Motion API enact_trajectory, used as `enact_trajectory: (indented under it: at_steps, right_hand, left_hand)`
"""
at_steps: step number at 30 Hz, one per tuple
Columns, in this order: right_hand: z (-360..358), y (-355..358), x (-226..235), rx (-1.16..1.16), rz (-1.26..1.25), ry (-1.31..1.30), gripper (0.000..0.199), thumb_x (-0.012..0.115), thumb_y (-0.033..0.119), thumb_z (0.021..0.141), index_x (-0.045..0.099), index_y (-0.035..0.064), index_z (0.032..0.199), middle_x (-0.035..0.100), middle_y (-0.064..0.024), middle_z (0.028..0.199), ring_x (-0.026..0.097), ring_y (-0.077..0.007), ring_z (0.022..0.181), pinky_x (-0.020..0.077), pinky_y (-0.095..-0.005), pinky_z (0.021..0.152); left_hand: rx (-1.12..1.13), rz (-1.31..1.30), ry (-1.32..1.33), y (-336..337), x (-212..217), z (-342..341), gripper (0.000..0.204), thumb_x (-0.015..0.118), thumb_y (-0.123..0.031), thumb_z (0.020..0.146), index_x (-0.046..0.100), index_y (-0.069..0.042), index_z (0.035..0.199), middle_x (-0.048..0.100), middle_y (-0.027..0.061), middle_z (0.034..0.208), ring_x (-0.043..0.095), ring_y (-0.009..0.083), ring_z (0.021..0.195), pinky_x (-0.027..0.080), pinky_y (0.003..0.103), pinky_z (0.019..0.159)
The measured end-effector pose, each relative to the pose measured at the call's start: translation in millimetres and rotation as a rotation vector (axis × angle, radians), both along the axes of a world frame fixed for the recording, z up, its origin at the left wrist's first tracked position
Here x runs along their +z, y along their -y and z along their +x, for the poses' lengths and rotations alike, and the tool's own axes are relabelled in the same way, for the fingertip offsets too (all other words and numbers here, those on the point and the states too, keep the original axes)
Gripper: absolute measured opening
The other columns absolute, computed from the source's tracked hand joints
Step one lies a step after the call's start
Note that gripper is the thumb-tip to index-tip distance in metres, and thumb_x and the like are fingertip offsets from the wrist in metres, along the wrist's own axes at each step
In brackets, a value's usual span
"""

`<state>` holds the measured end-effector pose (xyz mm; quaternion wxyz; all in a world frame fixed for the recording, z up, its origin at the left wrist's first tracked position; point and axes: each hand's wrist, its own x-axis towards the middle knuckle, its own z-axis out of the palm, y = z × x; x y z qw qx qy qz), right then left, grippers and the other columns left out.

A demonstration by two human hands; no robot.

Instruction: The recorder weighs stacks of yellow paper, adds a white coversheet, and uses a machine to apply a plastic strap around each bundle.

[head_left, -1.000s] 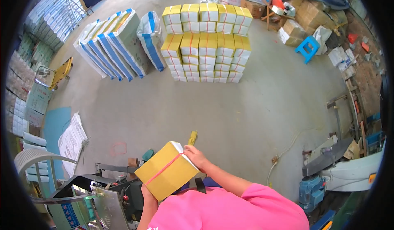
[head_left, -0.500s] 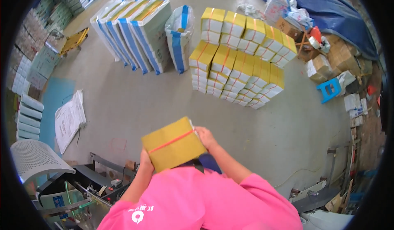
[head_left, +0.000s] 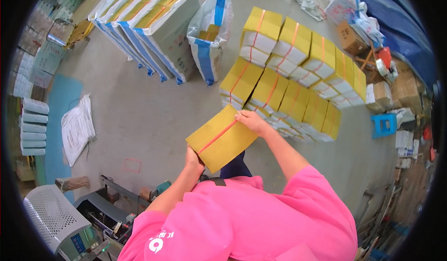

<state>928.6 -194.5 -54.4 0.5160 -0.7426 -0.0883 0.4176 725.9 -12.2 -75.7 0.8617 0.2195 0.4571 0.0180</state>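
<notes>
Between my two hands is a bundle (head_left: 226,140) with a yellow-brown card top and a red strap round it, tilted in front of my body. My left hand (head_left: 193,161) grips its near left end. At the far right corner, my right hand (head_left: 250,121) is closed on the edge by the strap. Just beyond stand stacked bundles (head_left: 270,91) of the same kind, white-sided with yellow tops and red straps, in two rows. Left of them is an open clear sack (head_left: 209,42) with blue stripes, a yellow-topped bundle showing inside.
Several tall filled white-and-blue sacks (head_left: 163,37) stand at the far left. Flat white sacks (head_left: 77,130) lie on the floor at left. Machinery with a perforated cover (head_left: 56,214) is at the near left. A blue stool (head_left: 384,125) and cartons (head_left: 400,93) line the right side.
I have moved forward, so the stacks and sacks appear nearer. The bundle in my hands has shifted right and forward, toward the stacks, and tilted more.
</notes>
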Motion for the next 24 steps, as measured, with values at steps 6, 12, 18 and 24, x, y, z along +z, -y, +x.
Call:
enact_trajectory:
  at_steps: [6,12,18,24]
  right_hand:
    - [195,-10,-5,0.270,-0.132,0.027,0.052,0.065,0.037,0.088,0.057,0.0011,0.126,0.064,-0.0106,0.112,0.057,-0.0169,0.103,0.0449,-0.0313,0.092]
    - [321,-24,-47,0.411,-0.157,0.224,0.064,0.064,0.033,0.084,0.047,-0.0002,0.136,0.060,-0.0188,0.124,0.058,-0.0289,0.114,0.0439,-0.0366,0.099]
    - [315,-35,-86,0.277,-0.306,0.746,0.063,0.061,0.024,0.085,0.041,0.0003,0.139,0.051,-0.0224,0.135,0.049,-0.0382,0.124,0.0382,-0.0424,0.105]
    - [204,-64,-18,0.352,-0.050,0.894,0.042,0.056,0.007,0.088,0.052,-0.0002,0.130,0.054,-0.0216,0.131,0.052,-0.0384,0.120,0.0435,-0.0430,0.098]
  left_hand:
    - [0.137,-0.090,-0.006,31,-15,170,0.049,0.038,-0.048,0.099,0.055,-0.010,0.125,0.060,0.0047,0.126,0.057,0.0214,0.116,0.047,0.038,0.097]
    - [0.163,-0.123,-0.106,32,-46,289,0.054,0.035,-0.050,0.099,0.051,-0.009,0.131,0.055,0.0060,0.130,0.052,0.0216,0.119,0.040,0.039,0.103]
    - [0.103,-0.095,-0.041,28,-78,301,0.080,0.027,-0.065,0.097,0.035,0.000,0.143,0.040,0.0138,0.145,0.035,0.0286,0.135,0.026,0.045,0.113]
    - [-0.059,0.173,-0.238,27,-59,158,0.078,0.046,-0.053,0.096,0.018,-0.008,0.153,0.042,0.0130,0.145,0.044,0.0279,0.128,0.036,0.046,0.106]
